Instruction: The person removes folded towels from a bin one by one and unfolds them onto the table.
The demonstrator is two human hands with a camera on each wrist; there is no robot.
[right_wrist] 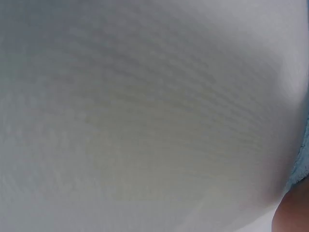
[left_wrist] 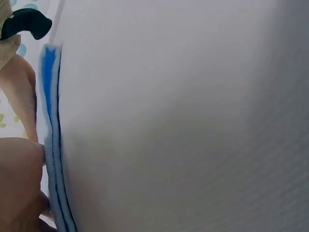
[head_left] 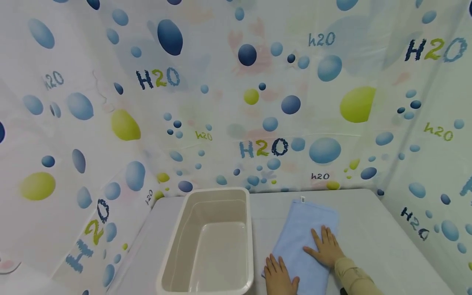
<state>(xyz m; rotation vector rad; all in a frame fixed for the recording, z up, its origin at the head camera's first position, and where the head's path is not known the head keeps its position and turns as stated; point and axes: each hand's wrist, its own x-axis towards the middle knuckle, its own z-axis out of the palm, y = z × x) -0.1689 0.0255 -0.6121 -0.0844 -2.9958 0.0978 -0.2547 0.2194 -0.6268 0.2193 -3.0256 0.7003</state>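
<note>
A light blue towel (head_left: 295, 237), folded lengthwise, lies on the white table with a small tag (head_left: 303, 199) at its far edge. My left hand (head_left: 278, 276) rests flat on its near left side, fingers straight. Farther up on the right, my right hand (head_left: 326, 248) presses on the cloth with fingers spread. The left wrist view shows the stacked layers of the folded towel (left_wrist: 55, 145) edge-on, beside part of the left hand (left_wrist: 19, 179). In the right wrist view only a sliver of towel (right_wrist: 301, 159) and a bit of the right hand (right_wrist: 292, 210) appear.
A beige plastic basin (head_left: 250, 229) stands on the table left of the towel, its inside bare. The white tabletop (head_left: 383, 241) extends to the right. Curtains (head_left: 221, 102) printed with bubbles and H2O lettering enclose the back and both sides.
</note>
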